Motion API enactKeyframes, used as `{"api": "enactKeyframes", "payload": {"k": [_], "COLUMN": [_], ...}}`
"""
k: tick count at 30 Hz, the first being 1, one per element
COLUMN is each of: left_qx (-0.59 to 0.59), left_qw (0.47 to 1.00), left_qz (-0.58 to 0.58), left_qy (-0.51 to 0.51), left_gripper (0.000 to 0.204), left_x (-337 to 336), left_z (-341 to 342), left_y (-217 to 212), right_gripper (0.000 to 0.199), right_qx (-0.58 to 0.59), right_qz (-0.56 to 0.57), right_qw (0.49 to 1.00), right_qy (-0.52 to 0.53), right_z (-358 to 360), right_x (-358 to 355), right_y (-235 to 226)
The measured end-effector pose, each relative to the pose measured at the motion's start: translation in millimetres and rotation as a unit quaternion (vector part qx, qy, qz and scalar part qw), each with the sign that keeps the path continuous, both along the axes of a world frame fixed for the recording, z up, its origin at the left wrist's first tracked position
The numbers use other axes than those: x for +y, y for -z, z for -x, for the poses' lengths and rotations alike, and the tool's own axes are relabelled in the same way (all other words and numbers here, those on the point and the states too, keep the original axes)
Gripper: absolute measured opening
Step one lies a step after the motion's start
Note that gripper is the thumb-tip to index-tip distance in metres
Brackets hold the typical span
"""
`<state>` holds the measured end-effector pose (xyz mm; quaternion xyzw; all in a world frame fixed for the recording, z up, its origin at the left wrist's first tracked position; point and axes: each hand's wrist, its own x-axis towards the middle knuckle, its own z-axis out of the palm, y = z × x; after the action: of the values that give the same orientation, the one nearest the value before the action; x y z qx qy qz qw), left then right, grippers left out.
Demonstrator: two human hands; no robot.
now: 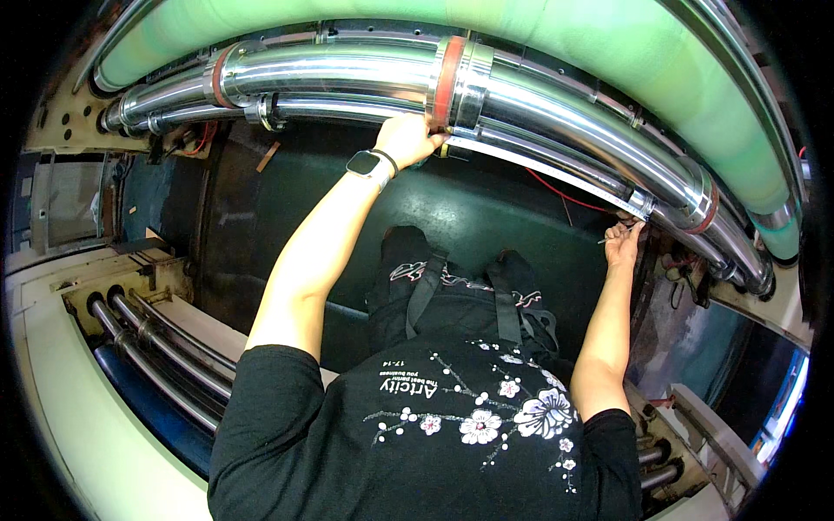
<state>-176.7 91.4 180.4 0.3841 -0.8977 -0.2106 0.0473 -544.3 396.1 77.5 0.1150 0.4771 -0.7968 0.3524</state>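
A long, thin white strip like a ruler (543,165) lies along the lower metal shaft (556,156), spanning the gap between my hands. My left hand (407,141) is closed at its left end, beside the collar with the red band (448,80); the fingertips are partly hidden. At the strip's right end, my right hand (622,243) pinches near a shaft ring (641,205). A slim pen-like stick (605,240) also pokes out from the right fingers. A watch (363,162) and a dark band sit on my left wrist.
A thick chrome shaft (339,69) and a large pale green roller (391,19) cross in front of me. Under the shafts runs a red cable (569,195). A machine frame with metal rods (165,360) stands behind my left side. Dark green floor (417,204) lies below.
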Motion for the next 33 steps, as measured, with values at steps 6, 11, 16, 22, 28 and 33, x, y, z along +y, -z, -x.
{"api": "enactKeyframes", "payload": {"k": [6,11,16,22,28,33], "left_qx": [-0.001,-0.008,-0.004,-0.021,-0.054,-0.047], "left_qw": [1.0,1.0,1.0,0.998,0.993,0.984], "left_qz": [0.002,0.007,0.001,-0.013,-0.054,-0.13], "left_qy": [-0.003,0.013,0.023,0.063,0.085,0.112], "left_gripper": [0.031,0.028,0.03,0.028,0.026,0.02], "left_x": [0,-3,-7,-16,-30,-42], "left_z": [2,-1,-2,-10,-18,-22], "left_y": [0,5,6,4,1,2], "right_gripper": [0.046,0.048,0.034,0.04,0.04,0.04], "right_qx": [-0.061,-0.027,-0.034,-0.008,-0.01,-0.004], "right_qz": [0.027,0.036,0.037,0.007,-0.007,-0.023], "right_qw": [0.997,0.998,0.999,1.0,0.999,0.999], "right_qy": [-0.033,-0.032,-0.022,-0.017,-0.032,-0.027], "right_z": [7,2,8,-8,-17,-24], "right_x": [4,-3,1,-11,-18,-25], "right_y": [8,4,10,-1,-2,-6]}}
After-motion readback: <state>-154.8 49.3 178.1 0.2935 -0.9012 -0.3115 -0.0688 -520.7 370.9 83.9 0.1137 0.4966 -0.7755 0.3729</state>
